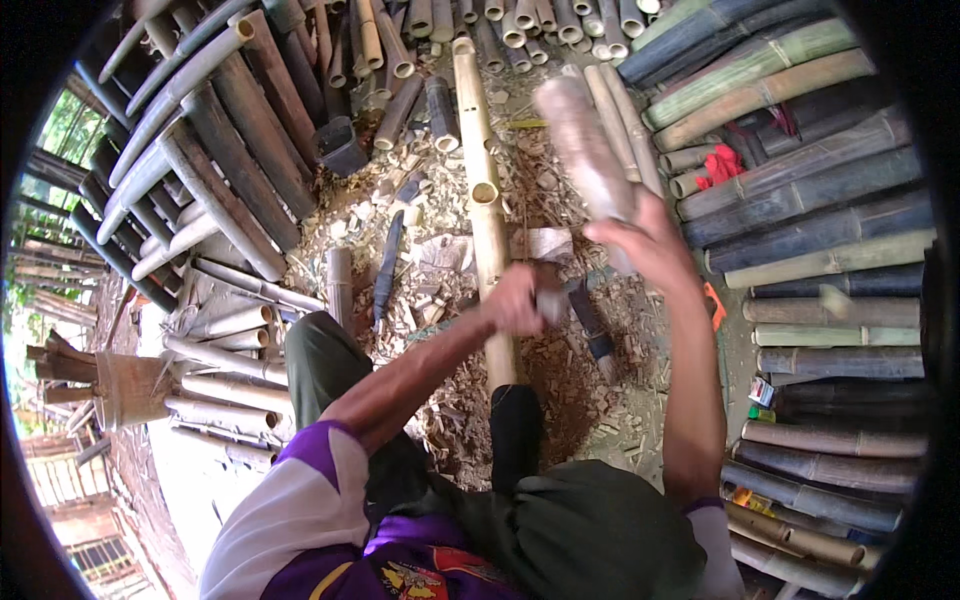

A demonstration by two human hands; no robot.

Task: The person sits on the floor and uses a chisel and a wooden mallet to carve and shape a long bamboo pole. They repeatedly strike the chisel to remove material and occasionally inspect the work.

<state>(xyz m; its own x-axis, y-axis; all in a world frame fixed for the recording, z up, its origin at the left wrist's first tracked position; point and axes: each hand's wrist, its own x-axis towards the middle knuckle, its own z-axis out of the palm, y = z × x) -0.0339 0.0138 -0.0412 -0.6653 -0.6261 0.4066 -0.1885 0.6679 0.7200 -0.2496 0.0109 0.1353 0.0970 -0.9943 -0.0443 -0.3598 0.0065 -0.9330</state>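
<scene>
A pale bamboo pole [489,240] lies lengthwise before me, with several holes cut in its upper side. Closed in a fist over the pole's near part, my left hand [515,300] grips a short chisel-like tool [548,304]; only its blurred butt shows, and its working end is hidden. My right hand [652,240] is wrapped round the thin end of a thick wooden club [580,130], raised to the right of the pole and smeared by motion. Against the pole's near end rests my dark-covered foot [515,430].
Wood chips [440,390] cover the ground round the pole. A dark-handled tool [592,325] lies right of it; a long dark tool [388,270] and a short bamboo piece [340,285] lie left. Bamboo stacks [810,230] line the right side, others [240,120] the left. A black container [342,147] stands behind.
</scene>
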